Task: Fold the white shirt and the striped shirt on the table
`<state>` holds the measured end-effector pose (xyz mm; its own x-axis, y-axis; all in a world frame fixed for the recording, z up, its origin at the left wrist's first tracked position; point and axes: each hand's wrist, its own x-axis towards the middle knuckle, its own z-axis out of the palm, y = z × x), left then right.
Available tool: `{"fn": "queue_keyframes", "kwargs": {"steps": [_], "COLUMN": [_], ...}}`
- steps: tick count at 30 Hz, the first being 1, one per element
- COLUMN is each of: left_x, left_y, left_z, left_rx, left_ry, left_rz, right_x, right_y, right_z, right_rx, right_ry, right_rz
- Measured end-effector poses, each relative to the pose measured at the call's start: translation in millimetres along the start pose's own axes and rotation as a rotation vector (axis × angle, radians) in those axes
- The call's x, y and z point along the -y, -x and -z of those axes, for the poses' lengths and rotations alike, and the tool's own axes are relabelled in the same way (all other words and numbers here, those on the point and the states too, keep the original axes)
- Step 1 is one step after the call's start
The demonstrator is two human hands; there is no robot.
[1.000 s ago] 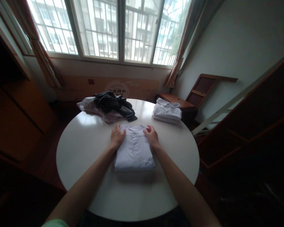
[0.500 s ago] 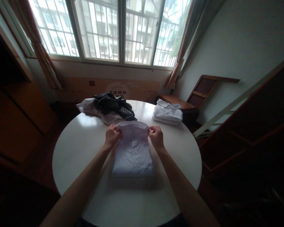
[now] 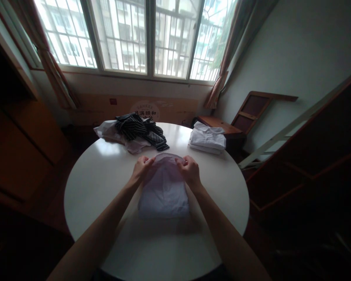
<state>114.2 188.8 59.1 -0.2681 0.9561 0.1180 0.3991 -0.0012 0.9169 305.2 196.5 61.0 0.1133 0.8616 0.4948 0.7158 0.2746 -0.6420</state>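
Two hands, left hand (image 3: 140, 168) and right hand (image 3: 188, 170), pinch the far edge of the folded white shirt (image 3: 163, 191) lying mid-desk (image 3: 105, 183). Advise lifting both corners evenly so the fold stays square and flat.

shirt (image 3: 163, 191): matt pale cloth | table (image 3: 105, 183): smooth glossy white | striped garment (image 3: 140, 127): soft cloth

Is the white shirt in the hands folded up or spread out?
Folded: the white cotton shirt is a neat rectangle, both hands gripping its far edge.
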Motion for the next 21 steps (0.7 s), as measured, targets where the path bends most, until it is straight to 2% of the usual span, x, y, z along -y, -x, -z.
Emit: {"fn": "queue_keyframes", "kwargs": {"steps": [5, 11, 17, 21], "left_x": [-3, -6, -12, -10], "left_y": [3, 2, 8, 8], "left_z": [-0.5, 3.3, 8.4, 7.9], "left_rx": [-0.033, -0.11, -0.136, -0.196], "left_ry": [-0.099, -0.082, -0.149, -0.147], "left_rz": [-0.026, -0.003, -0.14, -0.158], "right_x": [3, 9, 13, 11], "right_y": [0, 1, 2, 2], "right_z": [-1, 6, 8, 7], "right_rx": [-0.041, -0.088, -0.15, -0.175], "right_ry": [-0.008, -0.128, -0.157, -0.176], "right_rz": [-0.018, -0.012, 0.007, 0.035]}}
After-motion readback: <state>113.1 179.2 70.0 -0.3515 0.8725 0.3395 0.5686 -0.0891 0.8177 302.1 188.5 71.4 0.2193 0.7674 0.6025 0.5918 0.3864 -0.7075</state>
